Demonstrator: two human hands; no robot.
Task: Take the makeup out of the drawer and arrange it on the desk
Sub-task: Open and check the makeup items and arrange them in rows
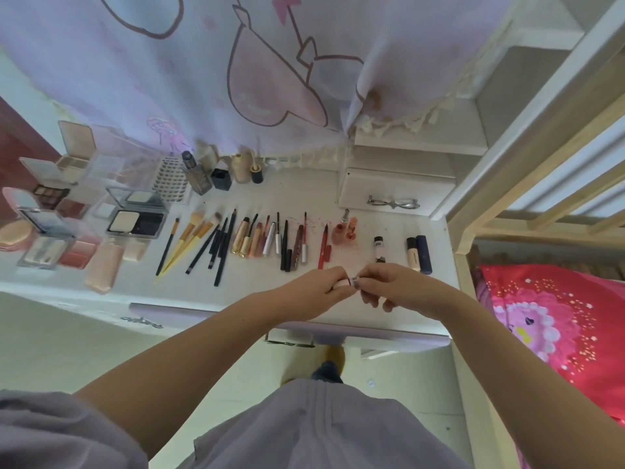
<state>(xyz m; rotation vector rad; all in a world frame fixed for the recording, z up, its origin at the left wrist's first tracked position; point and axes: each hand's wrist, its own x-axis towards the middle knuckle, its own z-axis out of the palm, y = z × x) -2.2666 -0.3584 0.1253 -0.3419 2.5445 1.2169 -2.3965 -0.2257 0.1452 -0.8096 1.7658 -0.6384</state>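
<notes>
Over the front edge of the tabletop (372, 309), my left hand (314, 289) and right hand (399, 286) meet on one small makeup tube (348, 282). Left fingers (333, 288) curl round its pale body; right fingers (367, 285) pinch the end with the silvery band. Tube held just above the tabletop, not touching it. Whether the cap is on or partly off, cannot tell: mostly hidden by fingers.

Head view, rest of the makeup: just beyond my hands, a red liner pen (323, 247), two small reddish bottles (343, 230) beside it with red smears on the surface round them. Right of those a small black-capped tube (378, 248), then a beige tube (412, 253) touching a dark blue tube (424, 253). Left of the red pen, a row of mascaras and lip tubes (270, 240) lying side by side, then a fan of brushes and black pencils (199, 242). Far left, open compacts and palettes (61, 225) packed close together, a pink flat bottle (103, 265) at the near edge. At the back, a glass bottle (196, 174), a black cube (221, 179), a beige bottle (241, 169).

Room: pale printed curtain (236, 79) with a tassel fringe hangs over the back of the tabletop. Small white drawer unit (395, 187) back right, metal handle. Drawer (338, 335) under the tabletop front stands a little open. Wooden bed frame (541, 147) to the right, red patterned bedding (558, 323). Pale tiled floor (67, 350) below.
</notes>
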